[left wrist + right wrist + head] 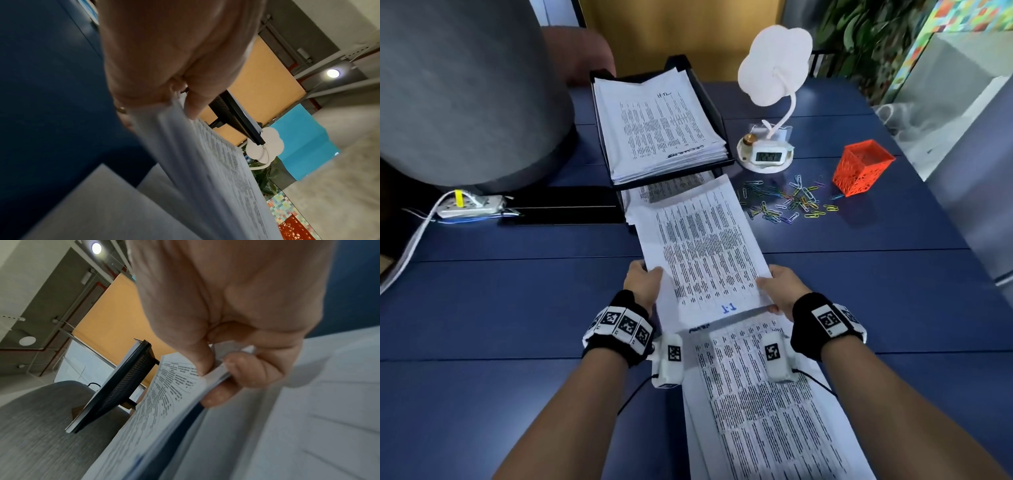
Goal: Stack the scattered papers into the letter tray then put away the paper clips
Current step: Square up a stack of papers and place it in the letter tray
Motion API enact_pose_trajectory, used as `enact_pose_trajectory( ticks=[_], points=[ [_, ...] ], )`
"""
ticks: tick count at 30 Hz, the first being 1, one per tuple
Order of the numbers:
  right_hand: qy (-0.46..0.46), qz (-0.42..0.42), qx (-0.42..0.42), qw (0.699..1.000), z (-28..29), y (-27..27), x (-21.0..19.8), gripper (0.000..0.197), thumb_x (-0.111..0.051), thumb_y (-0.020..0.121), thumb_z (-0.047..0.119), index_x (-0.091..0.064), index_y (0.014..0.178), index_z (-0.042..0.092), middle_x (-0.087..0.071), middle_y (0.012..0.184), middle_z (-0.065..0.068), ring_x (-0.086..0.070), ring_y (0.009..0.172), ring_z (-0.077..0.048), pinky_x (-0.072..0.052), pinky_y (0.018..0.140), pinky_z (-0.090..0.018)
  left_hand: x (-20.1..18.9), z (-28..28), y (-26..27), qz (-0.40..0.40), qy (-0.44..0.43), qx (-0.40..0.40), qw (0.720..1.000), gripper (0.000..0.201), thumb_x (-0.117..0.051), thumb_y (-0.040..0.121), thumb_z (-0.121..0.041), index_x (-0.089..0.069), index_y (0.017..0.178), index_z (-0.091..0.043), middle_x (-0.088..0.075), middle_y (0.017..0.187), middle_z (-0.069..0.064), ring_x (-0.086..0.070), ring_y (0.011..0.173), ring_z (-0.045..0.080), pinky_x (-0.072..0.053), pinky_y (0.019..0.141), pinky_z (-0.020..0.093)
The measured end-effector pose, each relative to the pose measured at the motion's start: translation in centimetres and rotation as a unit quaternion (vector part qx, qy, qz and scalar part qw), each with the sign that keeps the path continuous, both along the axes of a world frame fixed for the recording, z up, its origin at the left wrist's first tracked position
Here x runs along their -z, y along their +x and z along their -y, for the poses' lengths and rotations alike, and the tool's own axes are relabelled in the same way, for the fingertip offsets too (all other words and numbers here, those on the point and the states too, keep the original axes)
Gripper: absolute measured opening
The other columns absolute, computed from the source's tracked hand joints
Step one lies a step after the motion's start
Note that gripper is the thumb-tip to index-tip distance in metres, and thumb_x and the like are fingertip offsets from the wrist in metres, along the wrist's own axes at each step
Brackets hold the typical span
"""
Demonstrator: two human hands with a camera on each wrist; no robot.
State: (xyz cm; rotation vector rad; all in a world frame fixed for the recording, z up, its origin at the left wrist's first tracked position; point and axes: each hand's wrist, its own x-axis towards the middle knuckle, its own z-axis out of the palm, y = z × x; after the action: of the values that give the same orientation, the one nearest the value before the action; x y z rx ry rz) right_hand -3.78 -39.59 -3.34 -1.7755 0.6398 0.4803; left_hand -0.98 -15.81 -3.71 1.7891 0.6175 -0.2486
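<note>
- Head view first, sweeping from the left: at nine o'clock a white power strip (470,205) lay on the blue table (500,301), under a big grey rounded shape (465,96).
- Left hand (642,284) was clamped on the near left edge of a sheaf of printed papers (705,250); the left wrist view had the thumb (194,104) on top and fingers curled beneath, a firm pinch.
- Dead centre, that sheaf was held off the table, its far end reaching toward twelve o'clock, over the lower level of the black letter tray (714,113).
- Up in the tray's top level, a thick stack (657,130) already sat.
- At six o'clock, more printed sheets (767,411) lay flat on the table beneath the wrists.
- Right hand (782,289) gripped the near right edge; the right wrist view showed thumb (202,360) above, fingers (252,369) folded under the papers.
- Out at one o'clock stood a white cloud-shaped lamp (774,65) with a small clock (768,156) on its base.
- Near two o'clock, coloured paper clips (787,202) were strewn loose on the table, just beside an orange mesh cup (861,166).
</note>
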Motion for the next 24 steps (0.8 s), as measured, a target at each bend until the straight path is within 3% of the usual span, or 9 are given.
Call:
enact_pose_trajectory(
  ticks=[2,4,6,9,12,18,19,22,24],
  points=[
    [0.006,0.001,0.009,1.0,-0.6,1.3,-0.1,0.021,-0.042,0.096,0.008,-0.055,0.112,0.011,-0.056,0.081,-0.007,-0.044,0.057,-0.015,-0.031,0.048,-0.023,-0.1,-0.5,0.6,-0.004,-0.018,0.007,1.0,0.029,-0.054,0.087,-0.02,-0.048,0.113,-0.012,-0.065,0.104,0.013,-0.065,0.09,0.033,-0.056,0.078,0.052],
    [0.009,0.003,0.018,1.0,-1.3,2.9,-0.3,0.023,-0.042,0.096,0.009,-0.052,0.116,0.014,-0.055,0.082,-0.007,-0.043,0.059,-0.016,-0.031,0.051,-0.024,-0.2,-1.1,1.2,-0.004,-0.019,0.014,1.0,0.03,-0.055,0.088,-0.022,-0.049,0.115,-0.013,-0.064,0.106,0.009,-0.065,0.092,0.03,-0.057,0.081,0.048],
    [0.01,0.008,0.018,1.0,-2.1,4.6,-0.7,0.026,-0.042,0.096,0.008,-0.053,0.119,0.011,-0.055,0.088,-0.011,-0.042,0.057,-0.018,-0.03,0.047,-0.023,-0.2,-1.8,1.6,-0.007,-0.016,0.029,0.999,0.033,-0.058,0.087,-0.025,-0.049,0.115,-0.011,-0.064,0.103,0.006,-0.065,0.089,0.028,-0.057,0.071,0.04],
    [0.014,0.021,0.022,0.999,-3.3,7.2,-1.3,0.022,-0.042,0.095,0.005,-0.055,0.112,0.009,-0.053,0.085,-0.013,-0.041,0.054,-0.019,-0.028,0.04,-0.018,0.0,-2.8,2.3,-0.043,-0.065,0.064,0.995,0.031,-0.056,0.09,-0.018,-0.049,0.118,-0.01,-0.065,0.101,0.007,-0.066,0.074,0.02,-0.051,0.049,0.025],
    [0.025,0.046,0.016,0.998,-4.3,9.5,-1.6,0.02,-0.045,0.093,0.007,-0.059,0.106,0.01,-0.059,0.088,-0.014,-0.05,0.069,-0.024,-0.034,0.051,-0.024,-0.1,-3.4,3.5,-0.036,-0.078,0.068,0.994,0.018,-0.051,0.095,-0.008,-0.045,0.112,-0.009,-0.062,0.091,0.006,-0.061,0.051,0.008,-0.04,0.038,0.016],
    [0.087,0.087,0.041,0.992,-5.3,13.4,-1.9,0.026,-0.04,0.093,-0.008,-0.056,0.086,0.011,-0.058,0.102,-0.014,-0.056,0.086,-0.027,-0.046,0.054,-0.029,-0.6,-3.7,7.4,0.004,-0.087,-0.006,0.996,0.009,-0.048,0.095,0.0,-0.043,0.092,-0.007,-0.058,0.067,0.008,-0.056,0.039,0.004,-0.044,0.04,0.017],
    [0.095,0.088,0.047,0.991,-5.3,13.9,-1.7,0.028,-0.041,0.092,-0.01,-0.055,0.082,0.012,-0.058,0.102,-0.016,-0.057,0.083,-0.027,-0.046,0.052,-0.029,-0.6,-3.7,7.9,0.012,-0.095,-0.017,0.995,0.008,-0.046,0.095,0.001,-0.042,0.093,-0.006,-0.058,0.063,0.008,-0.055,0.039,0.005,-0.045,0.042,0.018],
    [0.068,0.07,0.064,0.993,-5.6,15.0,-1.3,0.021,-0.049,0.093,-0.003,-0.054,0.08,0.013,-0.056,0.091,-0.018,-0.054,0.044,-0.016,-0.042,0.039,-0.019,-0.8,-3.7,9.3,0.043,-0.126,-0.062,0.989,0.013,-0.039,0.098,0.003,-0.044,0.09,-0.007,-0.052,0.073,0.008,-0.058,0.04,0.005,-0.051,0.042,0.018],
    [0.079,0.072,0.099,0.989,-5.8,15.9,-1.1,0.015,-0.051,0.092,-0.003,-0.057,0.087,0.009,-0.053,0.091,-0.019,-0.049,0.041,-0.016,-0.041,0.036,-0.016,-0.6,-3.9,9.7,0.056,-0.143,-0.079,0.985,0.017,-0.039,0.096,0.005,-0.048,0.091,-0.008,-0.053,0.077,0.006,-0.06,0.046,0.009,-0.054,0.048,0.02]
  ],
)
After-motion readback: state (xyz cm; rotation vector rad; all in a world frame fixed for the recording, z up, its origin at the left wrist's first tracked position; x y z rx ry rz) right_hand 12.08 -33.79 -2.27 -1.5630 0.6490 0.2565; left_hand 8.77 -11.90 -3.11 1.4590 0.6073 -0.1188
